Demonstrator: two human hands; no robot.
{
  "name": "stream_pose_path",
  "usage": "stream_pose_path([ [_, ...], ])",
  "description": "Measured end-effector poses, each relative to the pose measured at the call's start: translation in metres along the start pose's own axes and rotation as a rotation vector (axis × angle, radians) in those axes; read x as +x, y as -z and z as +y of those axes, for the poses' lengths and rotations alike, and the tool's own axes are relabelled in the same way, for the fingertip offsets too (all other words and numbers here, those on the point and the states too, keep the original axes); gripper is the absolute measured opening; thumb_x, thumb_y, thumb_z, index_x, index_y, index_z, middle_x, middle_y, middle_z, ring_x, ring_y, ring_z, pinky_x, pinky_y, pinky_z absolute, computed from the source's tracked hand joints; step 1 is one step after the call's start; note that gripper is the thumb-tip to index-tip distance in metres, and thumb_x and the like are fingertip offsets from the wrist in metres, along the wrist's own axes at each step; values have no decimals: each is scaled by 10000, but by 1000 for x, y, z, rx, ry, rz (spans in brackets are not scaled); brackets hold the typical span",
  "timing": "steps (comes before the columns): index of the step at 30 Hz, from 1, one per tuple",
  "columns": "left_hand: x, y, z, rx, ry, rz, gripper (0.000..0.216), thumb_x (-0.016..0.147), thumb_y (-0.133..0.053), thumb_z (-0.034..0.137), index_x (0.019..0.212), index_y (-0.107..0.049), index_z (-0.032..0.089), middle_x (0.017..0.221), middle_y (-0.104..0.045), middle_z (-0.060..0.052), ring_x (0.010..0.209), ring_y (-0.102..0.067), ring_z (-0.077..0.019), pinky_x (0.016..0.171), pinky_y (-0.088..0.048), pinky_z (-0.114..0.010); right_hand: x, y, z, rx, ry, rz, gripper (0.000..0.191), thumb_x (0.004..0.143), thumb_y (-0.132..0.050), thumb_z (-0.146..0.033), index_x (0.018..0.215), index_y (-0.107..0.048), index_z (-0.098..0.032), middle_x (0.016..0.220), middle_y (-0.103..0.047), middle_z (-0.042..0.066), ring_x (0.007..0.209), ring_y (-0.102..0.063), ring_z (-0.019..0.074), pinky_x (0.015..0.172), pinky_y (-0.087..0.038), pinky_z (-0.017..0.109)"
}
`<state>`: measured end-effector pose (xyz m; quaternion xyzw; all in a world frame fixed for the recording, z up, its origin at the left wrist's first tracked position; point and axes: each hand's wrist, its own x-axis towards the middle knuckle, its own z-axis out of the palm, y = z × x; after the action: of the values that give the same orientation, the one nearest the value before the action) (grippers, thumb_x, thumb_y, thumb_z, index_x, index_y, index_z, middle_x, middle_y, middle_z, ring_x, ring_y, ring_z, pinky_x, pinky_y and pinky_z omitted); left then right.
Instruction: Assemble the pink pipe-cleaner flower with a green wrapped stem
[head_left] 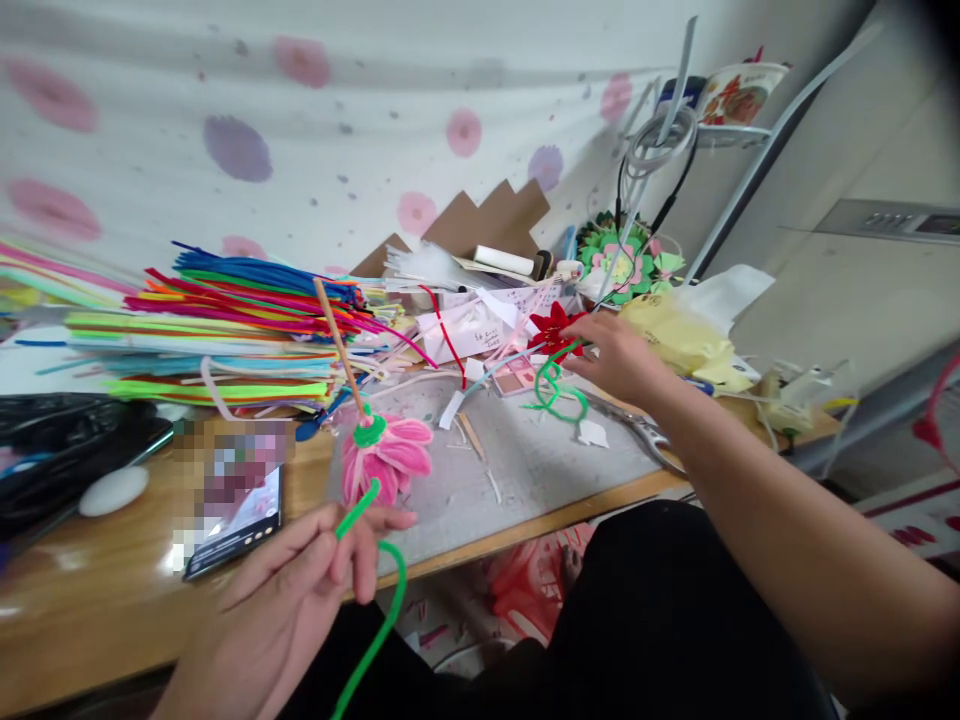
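A green pipe cleaner (pixel 390 600) is pinched in my left hand (pixel 300 575), its long free end curving down past the table edge. Just beyond that hand, a pink pipe-cleaner flower (pixel 386 460) rests petals down, with a green collar and a wooden stick (pixel 339 345) rising from it. My right hand (pixel 611 355) reaches across to the back of the work area. Its fingers close on the right side of a red flower (pixel 551 332); the exact grip is partly hidden. A curled green pipe cleaner (pixel 559 395) hangs below the red petals.
Bundles of coloured pipe cleaners (pixel 225 325) are heaped at the back left. A phone (pixel 240 510) lies on the table by my left hand. Scissors (pixel 649 435) lie under my right forearm on the grey mat (pixel 435 500). A yellow tissue pack (pixel 679 335) stands at right.
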<state>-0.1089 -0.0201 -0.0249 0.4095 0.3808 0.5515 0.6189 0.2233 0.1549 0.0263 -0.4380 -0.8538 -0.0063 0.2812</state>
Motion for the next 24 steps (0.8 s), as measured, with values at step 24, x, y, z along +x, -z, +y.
stream_pose_path([
  [24, 7, -46, -17, -537, 98, -43, 323, 923, -361, 216, 639, -506, 163, 670, -613, -54, 808, -626, -209, 739, -475, -335, -60, -48, -141, 835, 257, 60, 62, 811, -608, -92, 795, -601, -152, 795, -583, 29, 734, -579, 85, 650, -451, 191],
])
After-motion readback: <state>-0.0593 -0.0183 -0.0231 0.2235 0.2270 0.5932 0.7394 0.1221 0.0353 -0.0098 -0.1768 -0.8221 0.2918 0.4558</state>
